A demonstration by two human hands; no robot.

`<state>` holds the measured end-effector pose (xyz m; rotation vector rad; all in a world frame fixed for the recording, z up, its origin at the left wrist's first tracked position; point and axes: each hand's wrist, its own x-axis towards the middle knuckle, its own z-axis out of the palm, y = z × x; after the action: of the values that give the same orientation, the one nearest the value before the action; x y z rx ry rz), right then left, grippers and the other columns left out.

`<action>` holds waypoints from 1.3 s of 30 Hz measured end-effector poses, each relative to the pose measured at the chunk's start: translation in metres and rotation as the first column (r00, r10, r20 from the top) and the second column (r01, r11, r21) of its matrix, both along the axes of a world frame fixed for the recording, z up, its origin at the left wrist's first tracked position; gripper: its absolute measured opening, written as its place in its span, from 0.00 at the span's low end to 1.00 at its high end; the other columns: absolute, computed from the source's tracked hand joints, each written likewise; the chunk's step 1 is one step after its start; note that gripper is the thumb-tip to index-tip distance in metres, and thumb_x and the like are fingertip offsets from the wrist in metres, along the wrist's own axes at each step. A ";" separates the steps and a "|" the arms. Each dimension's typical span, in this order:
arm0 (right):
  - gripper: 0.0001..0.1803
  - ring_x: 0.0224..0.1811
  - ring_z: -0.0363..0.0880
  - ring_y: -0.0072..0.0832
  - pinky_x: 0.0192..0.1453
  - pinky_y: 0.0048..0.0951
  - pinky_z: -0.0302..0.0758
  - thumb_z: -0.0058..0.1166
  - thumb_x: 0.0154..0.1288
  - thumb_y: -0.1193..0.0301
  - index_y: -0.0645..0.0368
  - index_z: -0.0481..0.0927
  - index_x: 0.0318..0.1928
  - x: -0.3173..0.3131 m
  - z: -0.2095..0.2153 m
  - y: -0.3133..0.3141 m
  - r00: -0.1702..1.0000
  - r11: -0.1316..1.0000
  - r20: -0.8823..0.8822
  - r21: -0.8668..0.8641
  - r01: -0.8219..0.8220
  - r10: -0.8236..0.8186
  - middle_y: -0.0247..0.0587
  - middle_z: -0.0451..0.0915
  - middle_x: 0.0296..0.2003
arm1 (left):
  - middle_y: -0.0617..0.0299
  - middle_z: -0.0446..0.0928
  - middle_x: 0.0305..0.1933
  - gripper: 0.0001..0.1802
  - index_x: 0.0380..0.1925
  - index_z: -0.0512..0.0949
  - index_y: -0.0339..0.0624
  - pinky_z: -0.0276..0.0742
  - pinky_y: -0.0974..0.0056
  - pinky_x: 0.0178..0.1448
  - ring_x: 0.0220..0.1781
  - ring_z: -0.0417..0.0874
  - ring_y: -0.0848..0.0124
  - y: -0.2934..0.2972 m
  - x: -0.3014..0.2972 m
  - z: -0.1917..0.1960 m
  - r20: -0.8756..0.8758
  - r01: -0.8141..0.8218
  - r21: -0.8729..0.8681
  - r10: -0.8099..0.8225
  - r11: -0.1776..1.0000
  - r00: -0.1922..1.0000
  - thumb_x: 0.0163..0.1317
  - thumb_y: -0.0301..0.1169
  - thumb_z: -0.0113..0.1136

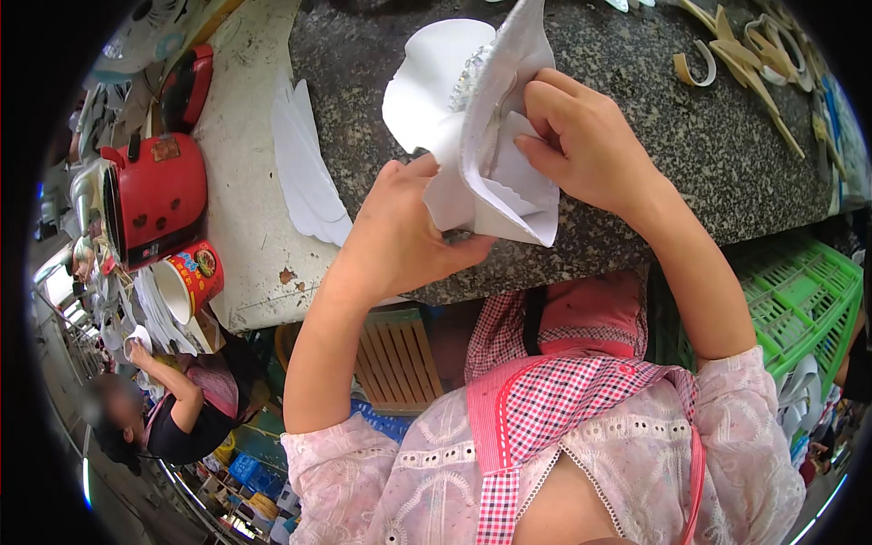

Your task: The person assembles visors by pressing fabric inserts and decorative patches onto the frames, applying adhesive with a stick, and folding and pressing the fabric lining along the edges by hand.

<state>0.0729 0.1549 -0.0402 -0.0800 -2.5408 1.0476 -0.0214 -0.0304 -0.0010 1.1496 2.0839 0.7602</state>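
Observation:
My left hand [400, 232] and my right hand [581, 145] both grip a white shoe upper [472, 127] made of cut fabric pieces with scalloped edges and a small strip of sparkling beads. The left hand pinches its lower edge from below. From the right side, the right hand's fingers press into its folds. The piece is held just above the dark speckled stone worktop [636, 109], near its front edge.
A stack of white cut pieces [309, 173] lies on the left of the worktop. A red pot [154, 195] and a red cup [186, 282] sit on a white slab at the left. Tan strips [745, 64] lie far right. A green plastic crate [799, 291] stands below. Another person [173, 409] works lower left.

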 end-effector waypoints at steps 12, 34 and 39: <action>0.13 0.45 0.72 0.33 0.52 0.34 0.67 0.59 0.48 0.69 0.56 0.78 0.37 0.019 0.004 0.029 0.909 0.869 -0.043 0.314 -0.382 0.415 0.34 0.75 0.37 | 0.58 0.78 0.31 0.10 0.25 0.81 0.40 0.63 0.63 0.47 0.41 0.76 0.65 0.006 -0.009 0.011 -0.064 0.243 0.041 -0.241 0.969 0.969 0.41 0.32 0.64; 0.26 0.54 0.72 0.31 0.55 0.27 0.74 0.46 0.62 0.78 0.66 0.59 0.61 0.055 0.036 -0.037 0.848 0.098 0.191 -0.982 0.164 0.495 0.47 0.69 0.55 | 0.58 0.80 0.39 0.23 0.36 0.79 0.40 0.74 0.62 0.48 0.44 0.79 0.59 -0.031 -0.010 0.002 -0.399 0.148 0.589 0.127 0.794 0.908 0.34 0.15 0.54; 0.26 0.56 0.70 0.29 0.55 0.27 0.73 0.43 0.66 0.70 0.61 0.57 0.63 0.051 0.058 -0.054 0.781 0.282 0.379 -0.921 0.268 0.496 0.46 0.67 0.56 | 0.64 0.76 0.28 0.03 0.23 0.74 0.46 0.71 0.70 0.32 0.30 0.75 0.72 -0.063 0.102 0.022 -0.740 0.739 0.520 -0.207 0.428 0.640 0.44 0.27 0.54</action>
<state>0.1241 0.1008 0.0173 -0.6719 -1.8275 2.9480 0.0804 -0.0931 0.0207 2.7062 1.5443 1.1805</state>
